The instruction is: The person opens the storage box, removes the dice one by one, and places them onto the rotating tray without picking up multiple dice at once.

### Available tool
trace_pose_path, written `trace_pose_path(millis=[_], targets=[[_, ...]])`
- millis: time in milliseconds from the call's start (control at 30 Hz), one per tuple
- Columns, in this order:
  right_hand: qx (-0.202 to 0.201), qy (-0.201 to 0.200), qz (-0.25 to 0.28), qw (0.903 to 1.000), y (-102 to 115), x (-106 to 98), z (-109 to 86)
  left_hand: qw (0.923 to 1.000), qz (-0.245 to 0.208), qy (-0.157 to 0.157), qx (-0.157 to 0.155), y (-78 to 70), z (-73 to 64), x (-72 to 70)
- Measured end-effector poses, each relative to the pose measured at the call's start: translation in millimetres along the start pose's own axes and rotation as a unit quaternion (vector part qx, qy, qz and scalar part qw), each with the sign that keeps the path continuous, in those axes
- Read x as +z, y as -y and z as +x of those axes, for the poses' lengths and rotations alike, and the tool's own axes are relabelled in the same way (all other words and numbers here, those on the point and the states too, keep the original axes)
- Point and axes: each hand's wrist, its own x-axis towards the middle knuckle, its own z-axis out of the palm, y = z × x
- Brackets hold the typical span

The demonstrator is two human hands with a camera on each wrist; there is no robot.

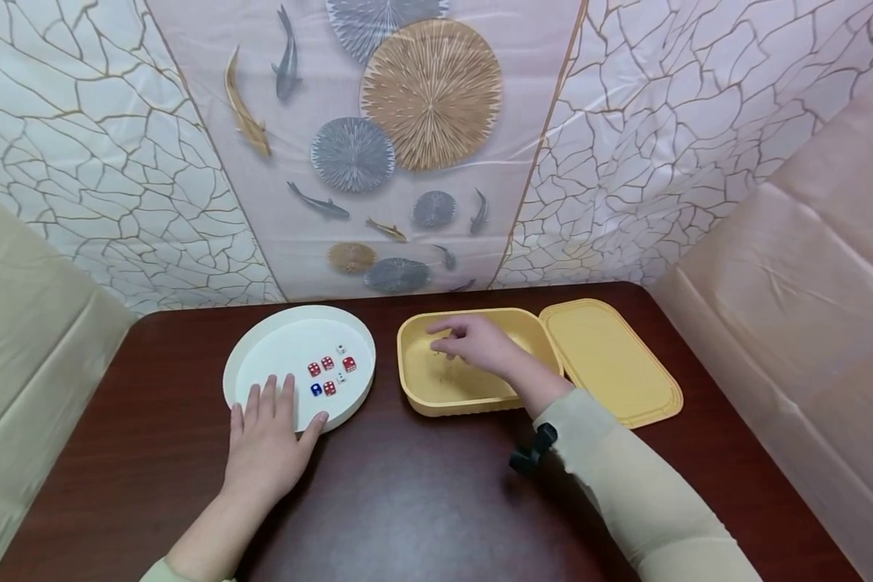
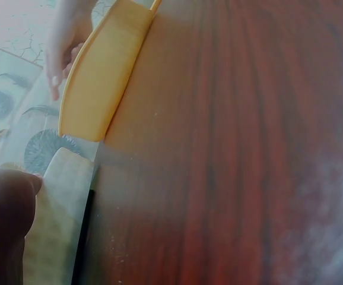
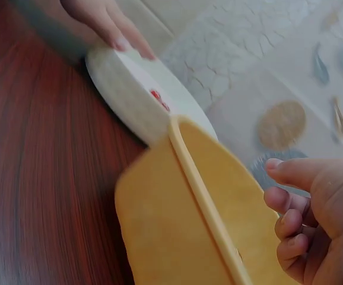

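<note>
My left hand lies with spread fingers over the front rim of a round white tray, holding nothing. Several dice sit together in the tray's right half: red dice, a blue die and white dice. Over the yellow container hovers my right hand; one finger points left and the others bend loosely. Nothing shows between its fingers in the right wrist view, where the hand is beside the container's rim.
A yellow lid lies flat on the dark wooden table, against the container's right side. Behind the table hangs a patterned cloth, with plain cloth at both sides. A black strap piece hangs at the right sleeve.
</note>
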Motion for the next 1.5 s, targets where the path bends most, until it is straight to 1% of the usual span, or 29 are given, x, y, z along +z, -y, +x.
trace_pose_path(millis=[200, 367, 567, 667, 767, 833, 967, 1033, 1133, 1367, 1433, 1500], targets=[[0.015, -0.022, 0.013, 0.9996, -15, -13, -8.1, 1.0, 0.0, 0.001, 0.0, 1.8, -0.6, -0.3], [0.016, -0.024, -0.003, 0.9996, -22, -13, -7.2, 1.0, 0.0, 0.002, -0.004, 3.1, -1.6, -1.3], [0.019, -0.023, -0.015, 0.9994, -24, -12, -3.7, 1.0, 0.001, -0.002, -0.005, 4.0, -2.5, -2.0], [0.011, -0.024, -0.036, 0.999, -26, -12, -1.0, 1.0, 0.001, -0.002, -0.006, 3.7, -2.9, -2.3], [-0.002, -0.027, -0.09, 0.9955, -27, -11, 1.5, 1.0, -0.002, 0.0, -0.006, 3.3, -3.1, -2.3], [-0.01, -0.028, -0.134, 0.9905, -27, -11, 3.6, 1.0, -0.002, 0.001, -0.005, 3.1, -2.9, -2.2], [-0.019, -0.025, -0.219, 0.9753, -26, -11, 8.1, 1.0, -0.001, -0.002, -0.003, 3.1, -2.0, -1.8], [-0.03, -0.021, -0.261, 0.9646, -26, -11, 10.9, 1.0, -0.001, -0.004, -0.002, 3.1, -1.5, -1.7], [-0.047, -0.013, -0.311, 0.949, -27, -11, 14.5, 1.0, -0.001, -0.004, -0.001, 3.0, -0.8, -1.4], [-0.083, 0.014, -0.393, 0.9156, -32, -9, 21.9, 1.0, 0.0, 0.001, -0.001, 1.4, -0.2, -0.6], [-0.089, 0.018, -0.406, 0.9092, -33, -8, 22.8, 1.0, 0.001, 0.0, 0.0, 0.8, 0.2, -0.5], [-0.089, 0.021, -0.41, 0.9075, -32, -7, 23.1, 1.0, 0.001, 0.0, 0.001, 0.3, 0.4, -0.5]])
